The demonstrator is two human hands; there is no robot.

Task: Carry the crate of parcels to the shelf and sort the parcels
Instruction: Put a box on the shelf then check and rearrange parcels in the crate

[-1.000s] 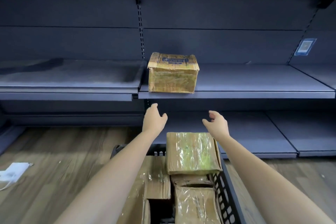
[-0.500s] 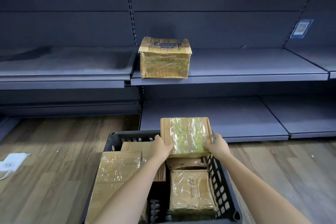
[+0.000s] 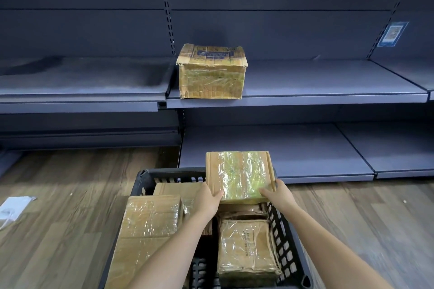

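Both hands hold one parcel: left hand (image 3: 207,199) grips the near-left corner, thumb on the taped top; right hand (image 3: 279,195) grips the near-right corner, fingers curled over the edge. Taped parcel (image 3: 239,176) sits high at the far right end of the black crate (image 3: 288,241), resting on or just above the parcels below; cannot tell if it is lifted clear. Its top face tilts slightly toward the camera, and its far edge overhangs the crate's far rim. It looks close to square; its slightly longer side seems to run away from the person toward the shelf, but wide-angle distortion makes that unsure. Neither hand is nearer, the hold is symmetric. Key relation: the shelf (image 3: 328,98) lies straight ahead and above the parcel, with one boxy parcel (image 3: 211,73) already on it at the left end of that bay and free board to its right. Lower shelf (image 3: 281,148) is directly behind the held parcel. Likely step: lift up and forward. More parcels in the crate: a large flat one (image 3: 150,220) at left, a smaller wrapped one (image 3: 246,246) near right. White item (image 3: 14,209) lies on the floor at far left.
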